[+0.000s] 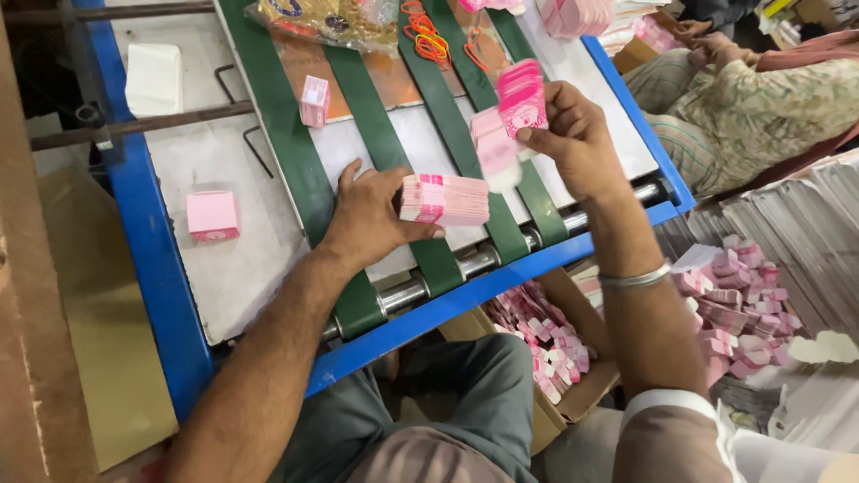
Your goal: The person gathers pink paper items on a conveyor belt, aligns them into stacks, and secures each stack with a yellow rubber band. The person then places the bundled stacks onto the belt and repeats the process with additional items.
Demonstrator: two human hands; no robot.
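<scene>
Pink stack [445, 199] is pinched on the belt [376, 134] by left hand [371, 215] (squared against thumb); a fanned pink bundle [510, 121] is gripped above it by right hand [577, 134].

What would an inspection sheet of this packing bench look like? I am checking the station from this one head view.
Surface: grey conveyor table with a blue frame and green belts.
Job's things: stack of flat pink cartons; fanned pink cartons.
Clutter: two folded pink boxes, orange rubber bands, clear bag, cardboard box of pink cartons.
Grippers: left hand grips the stack on the belt; right hand holds the fan above it.
Cables: nothing seen.
Surroundings: another person seated at right; loose pile of cartons.
</scene>
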